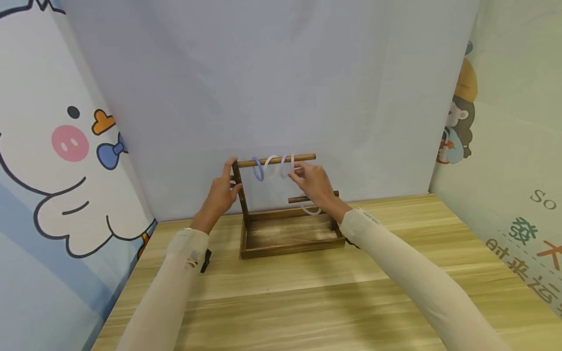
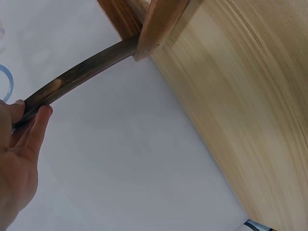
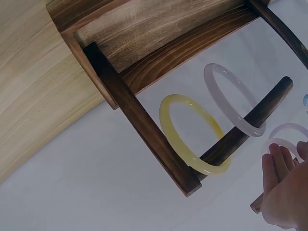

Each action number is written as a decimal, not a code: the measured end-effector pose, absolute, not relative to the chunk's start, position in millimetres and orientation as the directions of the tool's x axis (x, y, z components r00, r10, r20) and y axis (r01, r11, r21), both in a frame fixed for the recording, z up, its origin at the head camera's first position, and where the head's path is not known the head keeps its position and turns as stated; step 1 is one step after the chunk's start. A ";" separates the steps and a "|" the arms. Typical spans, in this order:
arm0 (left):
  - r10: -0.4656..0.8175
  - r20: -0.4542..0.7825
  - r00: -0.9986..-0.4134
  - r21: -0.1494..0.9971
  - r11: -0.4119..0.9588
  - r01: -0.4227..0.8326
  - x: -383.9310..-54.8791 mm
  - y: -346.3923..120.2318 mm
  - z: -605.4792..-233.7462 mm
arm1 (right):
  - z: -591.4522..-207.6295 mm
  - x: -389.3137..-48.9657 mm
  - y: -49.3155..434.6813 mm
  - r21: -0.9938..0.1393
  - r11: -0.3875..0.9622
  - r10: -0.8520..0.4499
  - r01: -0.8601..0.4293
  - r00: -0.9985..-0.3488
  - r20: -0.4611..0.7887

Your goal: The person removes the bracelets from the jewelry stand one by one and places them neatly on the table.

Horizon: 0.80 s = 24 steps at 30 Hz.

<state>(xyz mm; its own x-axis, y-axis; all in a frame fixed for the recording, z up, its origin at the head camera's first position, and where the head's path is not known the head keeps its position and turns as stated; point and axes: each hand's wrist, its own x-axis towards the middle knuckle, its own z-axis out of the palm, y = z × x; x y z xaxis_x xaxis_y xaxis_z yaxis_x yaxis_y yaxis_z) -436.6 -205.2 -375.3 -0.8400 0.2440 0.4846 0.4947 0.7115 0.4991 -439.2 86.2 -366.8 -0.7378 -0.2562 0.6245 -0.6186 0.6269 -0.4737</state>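
A dark wooden bangle stand has a left post (image 1: 243, 202) carrying an upper rod (image 1: 305, 157). My left hand (image 1: 221, 194) grips that post near its top, thumb and fingers on either side of it. Several bangles hang along the upper rod, among them a blue bangle (image 1: 261, 174) and a white bangle (image 1: 266, 164). At the row's right end, my right hand (image 1: 315, 181) pinches a pale pink bangle (image 1: 292, 160) between thumb and fingers. On the lower rod (image 3: 276, 96) hang a yellow bangle (image 3: 166, 120) and a pale lilac bangle (image 3: 219, 96).
The stand's shallow tray base (image 1: 291, 247) rests on a wood-grain table (image 1: 272, 302). A pale grey backdrop (image 1: 281, 87) rises close behind it. Printed cartoon panels flank the table, with a white cartoon figure (image 1: 39, 97) on the left one.
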 end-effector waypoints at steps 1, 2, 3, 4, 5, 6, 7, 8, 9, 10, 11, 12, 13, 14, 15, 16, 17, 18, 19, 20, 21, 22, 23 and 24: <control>0.242 0.487 -0.839 0.501 0.710 0.495 -436.6 -205.1 -376.0 | -367.1 -439.1 86.7 -0.478 0.626 -0.255 -0.616 -0.741 0.622; 0.242 0.488 -0.838 0.501 0.709 0.496 -436.4 -205.3 -376.4 | -367.0 -438.9 87.2 -0.482 0.625 -0.252 -0.614 -0.743 0.620; 0.242 0.490 -0.838 0.503 0.707 0.498 -436.0 -205.5 -376.7 | -366.9 -438.8 87.9 -0.486 0.625 -0.249 -0.611 -0.746 0.618; 0.239 0.491 -0.838 0.505 0.706 0.497 -435.9 -205.6 -376.9 | -366.5 -438.7 88.6 -0.489 0.623 -0.245 -0.610 -0.746 0.619; 0.239 0.493 -0.837 0.505 0.705 0.498 -436.0 -205.8 -377.1 | -365.9 -438.8 89.3 -0.490 0.622 -0.241 -0.610 -0.745 0.621; 0.238 0.493 -0.837 0.507 0.704 0.498 -435.7 -206.1 -376.9 | -365.4 -439.0 90.0 -0.490 0.621 -0.238 -0.611 -0.743 0.625; 0.238 0.495 -0.836 0.507 0.703 0.500 -436.0 -206.4 -376.7 | -364.8 -439.2 90.7 -0.491 0.619 -0.234 -0.613 -0.741 0.630; 0.238 0.495 -0.836 0.506 0.703 0.500 -436.0 -206.6 -376.4 | -364.2 -439.3 91.5 -0.489 0.618 -0.232 -0.616 -0.737 0.635; 0.239 0.497 -0.834 0.505 0.701 0.503 -436.4 -206.8 -376.2 | -363.6 -439.4 92.2 -0.488 0.616 -0.231 -0.619 -0.734 0.639; 0.240 0.501 -0.831 0.502 0.702 0.505 -436.9 -206.9 -376.1 | -363.1 -439.4 93.0 -0.488 0.612 -0.230 -0.623 -0.730 0.643; 0.240 0.504 -0.830 0.499 0.703 0.507 -437.2 -207.0 -375.9 | -362.7 -439.3 93.7 -0.486 0.610 -0.231 -0.626 -0.727 0.646; 0.241 0.506 -0.828 0.496 0.704 0.508 -437.2 -206.9 -375.6 | -362.3 -438.8 94.5 -0.487 0.607 -0.232 -0.628 -0.726 0.647; 0.242 0.509 -0.826 0.494 0.704 0.510 -437.2 -206.9 -375.4 | -362.1 -438.4 95.1 -0.489 0.603 -0.234 -0.630 -0.726 0.646; 0.242 0.512 -0.824 0.492 0.704 0.512 -437.1 -206.7 -375.2 | -362.1 -438.1 95.8 -0.491 0.601 -0.235 -0.631 -0.726 0.646; 0.243 0.516 -0.821 0.488 0.705 0.515 -437.1 -206.5 -375.1 | -362.0 -437.5 96.5 -0.495 0.597 -0.234 -0.632 -0.726 0.646; 0.244 0.520 -0.818 0.484 0.705 0.518 -436.9 -206.3 -374.8 | -361.9 -436.8 97.4 -0.497 0.595 -0.233 -0.632 -0.727 0.646; 0.244 0.522 -0.817 0.483 0.705 0.520 -436.7 -206.0 -374.6 | -361.6 -436.1 98.1 -0.498 0.593 -0.233 -0.633 -0.727 0.646; 0.247 0.527 -0.813 0.479 0.704 0.524 -436.7 -205.9 -374.6 | -361.4 -435.4 98.9 -0.498 0.592 -0.232 -0.633 -0.726 0.647; 0.248 0.529 -0.812 0.477 0.705 0.526 -436.6 -205.5 -374.6 | -361.4 -434.9 99.7 -0.499 0.593 -0.230 -0.632 -0.727 0.647; 0.248 0.528 -0.812 0.476 0.705 0.526 -436.5 -205.2 -374.7 | -361.2 -434.3 100.6 -0.496 0.596 -0.228 -0.631 -0.726 0.649; 0.249 0.527 -0.812 0.475 0.706 0.525 -436.5 -204.9 -375.1 | -361.0 -433.7 101.5 -0.494 0.599 -0.227 -0.630 -0.725 0.650; 0.249 0.528 -0.812 0.474 0.707 0.525 -436.4 -204.7 -375.3 | -360.8 -433.2 102.4 -0.494 0.602 -0.224 -0.628 -0.726 0.650; 0.248 0.527 -0.813 0.474 0.708 0.523 -436.3 -204.5 -375.8 | -361.0 -433.0 103.3 -0.491 0.606 -0.223 -0.625 -0.727 0.649; 0.247 0.528 -0.813 0.474 0.709 0.523 -436.2 -204.3 -376.3 | -361.2 -433.0 104.4 -0.489 0.612 -0.222 -0.621 -0.729 0.648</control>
